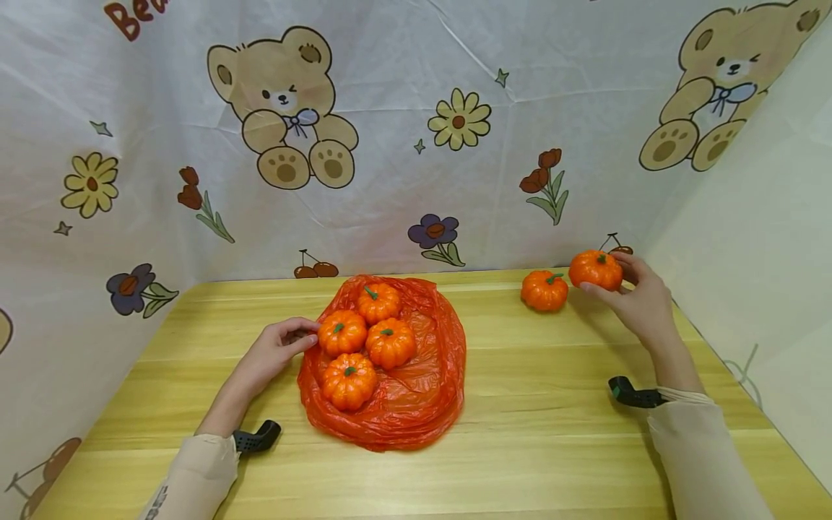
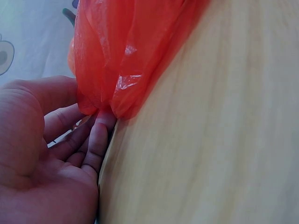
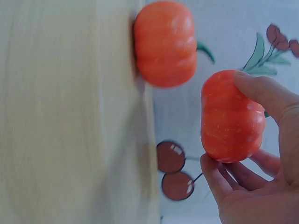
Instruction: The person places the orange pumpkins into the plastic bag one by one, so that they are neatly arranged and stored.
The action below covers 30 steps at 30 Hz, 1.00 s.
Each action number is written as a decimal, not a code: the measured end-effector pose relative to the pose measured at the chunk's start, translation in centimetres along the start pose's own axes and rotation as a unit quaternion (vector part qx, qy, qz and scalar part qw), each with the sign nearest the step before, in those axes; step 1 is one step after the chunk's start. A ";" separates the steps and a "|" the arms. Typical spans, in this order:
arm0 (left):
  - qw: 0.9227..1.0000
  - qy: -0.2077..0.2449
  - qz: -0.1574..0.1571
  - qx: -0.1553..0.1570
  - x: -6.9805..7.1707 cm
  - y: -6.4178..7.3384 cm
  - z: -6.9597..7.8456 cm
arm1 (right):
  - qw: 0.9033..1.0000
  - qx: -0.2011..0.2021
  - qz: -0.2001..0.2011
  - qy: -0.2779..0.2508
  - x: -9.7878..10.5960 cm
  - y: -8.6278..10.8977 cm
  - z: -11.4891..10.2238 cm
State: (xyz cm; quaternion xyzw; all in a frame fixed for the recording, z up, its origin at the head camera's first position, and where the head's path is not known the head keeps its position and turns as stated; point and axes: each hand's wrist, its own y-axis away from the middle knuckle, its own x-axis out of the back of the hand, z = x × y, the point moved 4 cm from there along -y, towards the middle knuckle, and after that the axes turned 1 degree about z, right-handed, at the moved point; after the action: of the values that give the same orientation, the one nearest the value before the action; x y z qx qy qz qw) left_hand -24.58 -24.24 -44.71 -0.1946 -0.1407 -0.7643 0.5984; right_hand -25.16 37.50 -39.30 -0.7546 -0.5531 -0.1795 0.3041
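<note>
On the table, a red plastic bag (image 1: 422, 390) lies spread with its rim bunched round, and several small orange pumpkins (image 1: 349, 380) with green stems sit in its left half. My left hand (image 1: 276, 350) is at the bag's left rim, thumb and curled fingers gripping the film; in the left wrist view the fingertips (image 2: 106, 119) are partly covered by it. At the far right, my right hand (image 1: 640, 296) holds another pumpkin (image 3: 231, 119) between thumb and fingers, raised off the table. Just left of it, one more pumpkin (image 1: 544, 291) stands on the wood.
A pale wooden table (image 1: 520, 448) carries everything. Behind it hangs a white cloth (image 1: 390, 180) printed with bears and flowers, meeting the table's back edge close to the loose pumpkin. A plain white wall (image 1: 767, 217) rises on the right.
</note>
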 end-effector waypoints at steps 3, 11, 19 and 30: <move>1.000 0.001 0.000 0.001 0.0 0.0 0.0 | 1.000 0.018 0.003 -0.007 -0.4 -0.1 -1.2; 1.000 0.001 0.002 0.002 0.0 0.0 0.0 | 0.999 0.033 0.002 -0.014 -0.9 0.2 -3.4; 1.000 0.003 0.001 0.003 0.0 0.0 0.0 | 0.998 0.056 -0.024 -0.030 -2.9 0.6 -6.1; 1.000 0.002 0.000 0.003 0.0 0.0 0.0 | 0.993 0.087 -0.034 -0.070 -6.6 0.8 -9.7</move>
State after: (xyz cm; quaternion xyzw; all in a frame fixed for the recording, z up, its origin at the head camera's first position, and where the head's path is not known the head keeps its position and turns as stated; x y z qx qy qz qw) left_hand -24.58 -24.25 -44.70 -0.1913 -0.1423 -0.7643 0.5991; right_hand -25.96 26.20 -36.27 -0.7170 -0.6119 -0.0876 0.3224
